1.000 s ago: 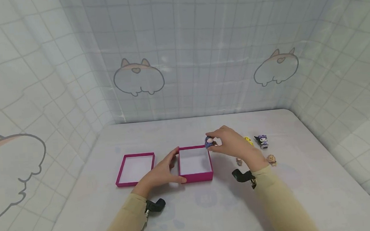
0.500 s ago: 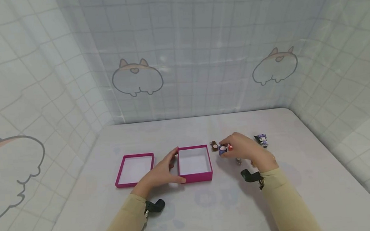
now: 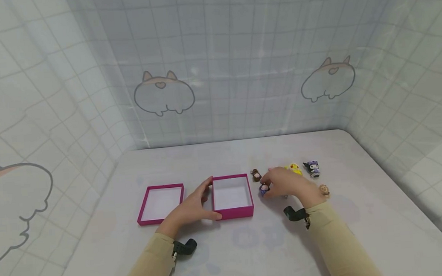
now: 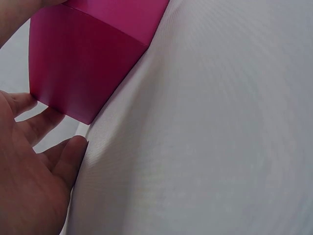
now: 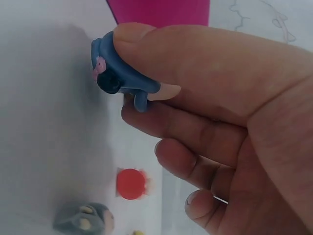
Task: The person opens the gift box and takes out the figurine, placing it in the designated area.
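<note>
A magenta box (image 3: 234,213) with a white inside stands on the table, its top uncovered. My left hand (image 3: 191,206) grips its left side, thumb at the near corner and fingers at the far one; magenta walls (image 4: 83,58) fill the top of the left wrist view. Right of the box, my right hand (image 3: 287,182) pinches a small blue figurine (image 5: 122,68) between thumb and forefinger, close to the tabletop. Beside that hand lies a brown figurine (image 3: 256,175). In the right wrist view, a grey figurine (image 5: 85,219) and a round red piece (image 5: 131,184) lie below the fingers.
A shallow magenta-rimmed lid (image 3: 162,221) lies left of the box, inside up. Past my right hand are a yellow figurine (image 3: 294,169), a purple-and-black one (image 3: 313,168) and a tan one (image 3: 324,189). A patterned curtain (image 3: 239,68) surrounds the table.
My right hand has carried the blue figurine from the box's far right corner to the right, then nearer and lower, uncovering the brown figurine. The left hand has stayed on the box.
</note>
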`<state>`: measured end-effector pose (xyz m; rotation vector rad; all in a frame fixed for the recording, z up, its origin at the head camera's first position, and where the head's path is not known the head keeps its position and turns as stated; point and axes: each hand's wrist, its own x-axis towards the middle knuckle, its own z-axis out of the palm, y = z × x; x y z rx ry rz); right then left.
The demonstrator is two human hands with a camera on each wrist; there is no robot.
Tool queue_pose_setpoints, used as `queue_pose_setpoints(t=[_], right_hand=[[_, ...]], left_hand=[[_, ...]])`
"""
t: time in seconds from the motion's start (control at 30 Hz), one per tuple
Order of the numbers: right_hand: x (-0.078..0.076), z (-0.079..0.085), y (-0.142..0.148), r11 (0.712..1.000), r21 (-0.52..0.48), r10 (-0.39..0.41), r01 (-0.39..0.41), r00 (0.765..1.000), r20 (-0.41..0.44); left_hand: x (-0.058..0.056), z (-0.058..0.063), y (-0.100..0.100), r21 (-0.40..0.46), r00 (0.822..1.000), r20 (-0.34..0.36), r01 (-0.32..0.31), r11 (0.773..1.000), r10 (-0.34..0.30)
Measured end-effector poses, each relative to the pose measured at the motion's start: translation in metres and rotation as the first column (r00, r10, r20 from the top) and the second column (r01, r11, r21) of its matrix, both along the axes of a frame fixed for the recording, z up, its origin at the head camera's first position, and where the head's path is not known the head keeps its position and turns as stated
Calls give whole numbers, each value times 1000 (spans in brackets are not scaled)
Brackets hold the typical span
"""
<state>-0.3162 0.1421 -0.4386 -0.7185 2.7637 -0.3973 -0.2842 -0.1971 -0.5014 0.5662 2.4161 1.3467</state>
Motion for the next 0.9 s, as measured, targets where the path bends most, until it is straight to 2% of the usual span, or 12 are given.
queue_pose_setpoints(t=[0.27,0.9], right_hand=[[-2,-5,-2,1000,-18,-4,5,999,41],[0,-2,5,999,-44,-15,19,996,85]], left_hand=[[0,1,0,7,1000,-5,6,1000,-6],[0,3,0,0,1000,4,-2,1000,2]])
